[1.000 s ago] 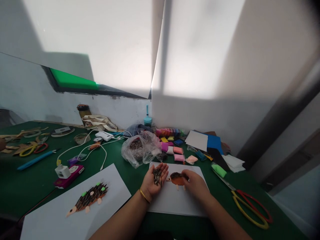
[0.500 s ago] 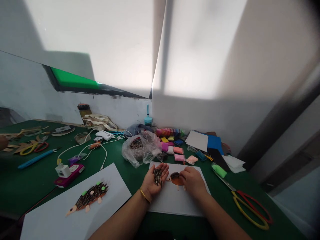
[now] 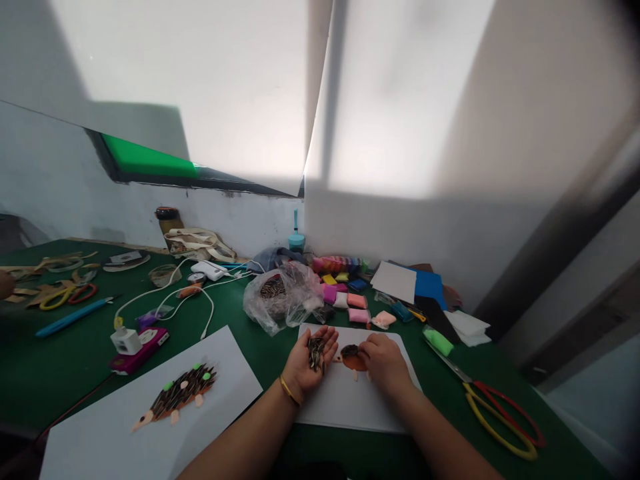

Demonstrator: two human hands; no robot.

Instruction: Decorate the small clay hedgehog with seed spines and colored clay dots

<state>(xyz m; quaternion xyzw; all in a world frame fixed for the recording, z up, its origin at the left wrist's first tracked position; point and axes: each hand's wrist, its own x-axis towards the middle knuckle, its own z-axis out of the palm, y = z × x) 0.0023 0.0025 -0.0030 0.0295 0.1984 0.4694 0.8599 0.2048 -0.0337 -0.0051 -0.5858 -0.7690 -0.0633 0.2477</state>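
My left hand (image 3: 306,363) lies palm up on the white sheet (image 3: 345,403), cupping a small heap of striped sunflower seeds (image 3: 316,353). Beside it on the same sheet is a small brown clay hedgehog (image 3: 353,363) with a pale snout and feet; dark seeds cover its upper left back. My right hand (image 3: 385,363) is at the hedgehog's right side, fingertips pinched together against its back. Whatever sits between those fingertips is hidden. On another sheet (image 3: 100,427) to the left is a larger hedgehog (image 3: 183,393), thick with seeds and dotted green and pink.
Behind the hands are a plastic bag of seeds (image 3: 273,293) and several coloured clay packets (image 3: 357,300). Large scissors (image 3: 500,413) and green clay (image 3: 439,341) lie at right. At left are a magenta power bank (image 3: 140,350), white cables and another person's hand (image 3: 6,285).
My right fingertips have shifted very slightly at the hedgehog's back. My left hand with the seeds stays where it was.
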